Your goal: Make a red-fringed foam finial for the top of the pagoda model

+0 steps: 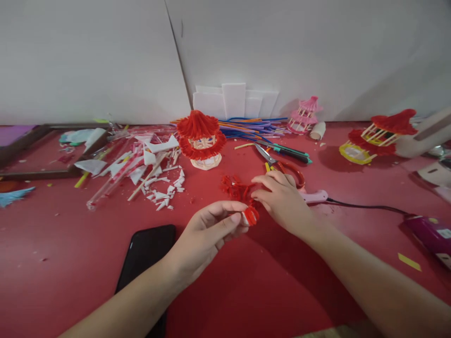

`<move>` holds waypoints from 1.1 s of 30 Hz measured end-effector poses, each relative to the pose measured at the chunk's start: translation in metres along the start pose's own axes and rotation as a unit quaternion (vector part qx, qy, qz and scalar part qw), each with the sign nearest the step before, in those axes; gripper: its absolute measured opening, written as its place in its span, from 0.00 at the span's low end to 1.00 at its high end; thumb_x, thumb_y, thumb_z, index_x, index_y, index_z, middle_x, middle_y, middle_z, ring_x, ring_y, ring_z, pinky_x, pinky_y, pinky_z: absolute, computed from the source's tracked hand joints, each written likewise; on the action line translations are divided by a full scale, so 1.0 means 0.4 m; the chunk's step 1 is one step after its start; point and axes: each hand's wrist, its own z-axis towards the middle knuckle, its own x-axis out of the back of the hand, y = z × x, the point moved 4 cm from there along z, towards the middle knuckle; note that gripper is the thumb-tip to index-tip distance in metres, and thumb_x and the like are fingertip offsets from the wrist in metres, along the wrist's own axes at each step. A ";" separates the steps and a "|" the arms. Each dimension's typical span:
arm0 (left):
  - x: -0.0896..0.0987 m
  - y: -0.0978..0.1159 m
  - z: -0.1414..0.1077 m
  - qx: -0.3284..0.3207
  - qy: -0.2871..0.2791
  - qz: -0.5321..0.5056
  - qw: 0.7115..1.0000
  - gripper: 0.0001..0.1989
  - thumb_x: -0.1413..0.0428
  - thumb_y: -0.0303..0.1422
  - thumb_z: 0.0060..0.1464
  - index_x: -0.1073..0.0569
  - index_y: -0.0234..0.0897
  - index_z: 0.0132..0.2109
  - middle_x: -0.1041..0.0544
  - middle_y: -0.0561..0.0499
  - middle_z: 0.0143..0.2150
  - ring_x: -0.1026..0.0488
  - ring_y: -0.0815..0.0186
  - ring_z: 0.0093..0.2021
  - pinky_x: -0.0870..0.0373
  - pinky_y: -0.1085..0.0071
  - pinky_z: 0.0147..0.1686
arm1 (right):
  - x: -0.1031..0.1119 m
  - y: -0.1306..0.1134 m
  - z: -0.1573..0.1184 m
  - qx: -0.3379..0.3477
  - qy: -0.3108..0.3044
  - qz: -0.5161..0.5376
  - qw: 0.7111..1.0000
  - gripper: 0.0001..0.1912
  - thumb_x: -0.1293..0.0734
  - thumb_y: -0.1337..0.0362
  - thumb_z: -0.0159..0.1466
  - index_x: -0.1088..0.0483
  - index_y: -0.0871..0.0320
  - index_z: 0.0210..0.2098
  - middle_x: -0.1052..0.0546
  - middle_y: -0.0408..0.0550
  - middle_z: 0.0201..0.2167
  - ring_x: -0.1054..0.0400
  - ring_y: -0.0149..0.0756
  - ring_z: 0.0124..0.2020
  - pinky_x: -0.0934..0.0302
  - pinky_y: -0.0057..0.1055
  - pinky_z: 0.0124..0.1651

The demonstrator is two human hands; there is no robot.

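My left hand pinches a small white piece with short red fuzzy pipe cleaner bits set side by side on it. Just beyond it, my right hand reaches over a small heap of cut red pipe cleaner pieces. Its fingers are curved with their tips apart at the edge of the heap, and I see nothing held in them. Behind the right hand lie scissors with orange-red handles, partly covered. A pink glue gun shows beside the right wrist, its body mostly hidden.
A red-roofed model pavilion stands behind the heap; a pink one and a tilted red-and-yellow one are farther right. White scraps, pipe cleaners, a green cutter, a black phone and a cable surround the hands.
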 end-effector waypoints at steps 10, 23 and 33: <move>-0.001 0.006 0.003 0.000 0.026 -0.025 0.999 0.07 0.31 0.27 0.47 0.21 0.35 0.33 0.22 0.55 0.33 0.25 0.75 0.33 0.23 0.79 0.38 | 0.107 -0.052 -0.025 0.000 0.172 0.167 0.971 0.07 0.38 0.74 0.67 0.30 0.62 0.42 0.23 0.51 0.37 0.30 0.35 0.42 0.36 0.34 0.49; -0.016 0.007 -0.004 0.006 -0.002 -0.009 1.000 0.07 0.32 0.27 0.49 0.18 0.37 0.38 0.18 0.53 0.36 0.23 0.74 0.36 0.26 0.81 0.41 | 0.142 -0.110 -0.050 0.052 0.132 0.280 0.949 0.11 0.35 0.76 0.65 0.29 0.63 0.46 0.23 0.49 0.38 0.29 0.30 0.39 0.32 0.28 0.44; -0.015 0.001 -0.006 0.022 0.003 -0.018 1.000 0.06 0.31 0.28 0.47 0.20 0.36 0.35 0.20 0.54 0.34 0.24 0.73 0.35 0.28 0.80 0.39 | 0.138 -0.109 -0.044 0.070 0.110 0.266 0.955 0.12 0.39 0.79 0.65 0.29 0.62 0.43 0.25 0.50 0.36 0.31 0.33 0.38 0.33 0.32 0.43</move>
